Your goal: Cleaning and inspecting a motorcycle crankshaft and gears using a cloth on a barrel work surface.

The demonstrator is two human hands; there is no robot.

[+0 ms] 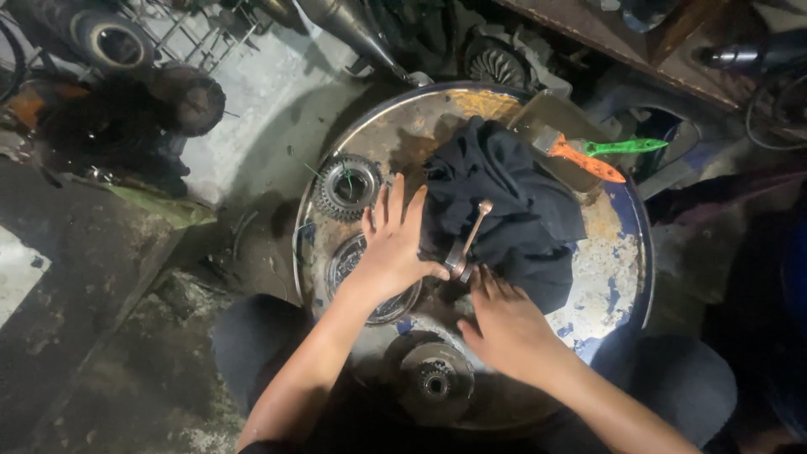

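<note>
Hands meet at one metal connecting rod [467, 240] lying on one black cloth [513, 202] atop a round drum lid [618, 269]: left hand [393, 248] spread flat, thumb touching it; right hand [503, 324] loosely open beside. One toothed gear [347, 187], two brushes [605, 155] nearby.

A round metal drum top [614, 277], rusty with flaking blue paint, carries the work. On it lie a black cloth [513, 202] with a connecting rod [467, 241] resting on top, a toothed gear [347, 186], a round plate [353, 261] — partly hidden — a small sprocket hub [435, 382], and what looks like a metal tray [559, 126] holding orange and green tools [605, 155].
</note>
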